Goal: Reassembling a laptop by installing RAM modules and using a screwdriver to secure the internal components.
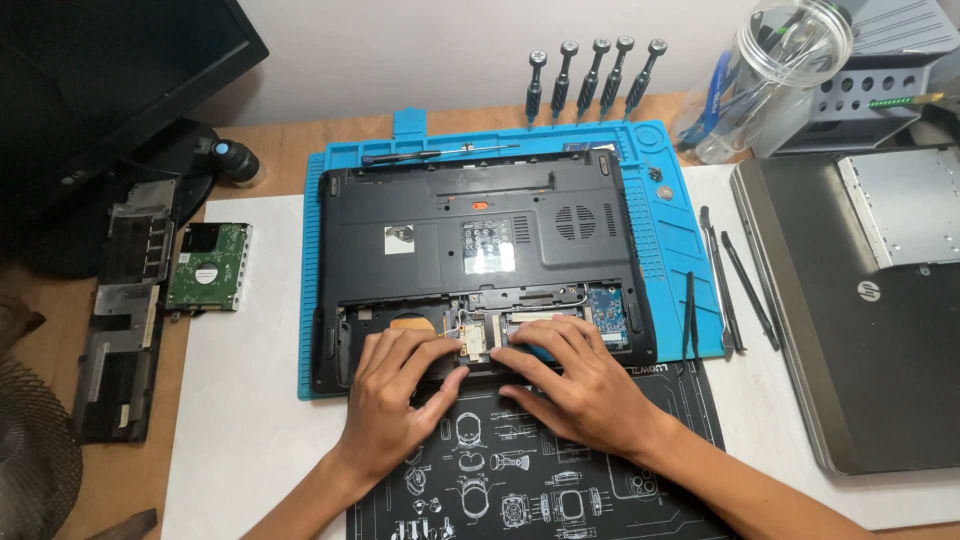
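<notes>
Black plastic fills the middle of your head view: an upturned laptop (480,260) lies on a blue repair mat (668,250) on the counter (250,420), its bottom cover off along the near edge so the circuit boards show. Your left hand (395,395) and right hand (570,375) both rest on that open bay, fingers spread and pressing down, clasping nothing; the fingertips meet around a small card (475,338) with thin wires.

That card looks light, stiff and fragile, so hold it by its edges, clear of the wires. The chassis itself seems rigid and fairly heavy, and will sit steady under your palms.

Left of the mat lie a bare hard drive (208,267) and a removed cover panel (120,310). Five screwdrivers (595,75) stand behind, pry tools (725,280) to the right, beside a second grey laptop (860,310).
</notes>
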